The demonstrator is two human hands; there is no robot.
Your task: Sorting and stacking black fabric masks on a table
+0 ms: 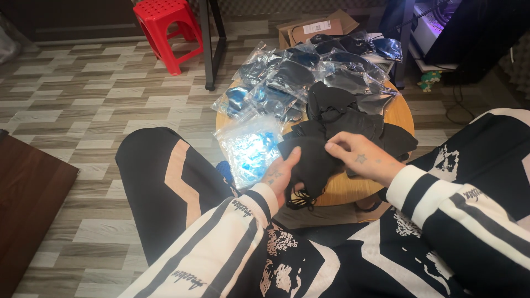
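Note:
My left hand (282, 174) and my right hand (359, 160) both grip one black face mask (312, 163) over the near edge of a small round wooden table (400, 113). The left thumb presses the mask's left side and the right fingers pinch its upper right part. Black ear loops hang below the left hand. A heap of loose black masks (345, 118) lies just behind the hands. A stack of empty clear plastic bags (249, 148) lies at the table's left edge, close to my left hand.
Several bagged black masks (309, 72) are piled at the table's far side. A cardboard box (317, 27) stands behind them. A red plastic stool (165, 30) and a black metal leg (210, 44) stand at the back left. My knee (160, 176) is to the left.

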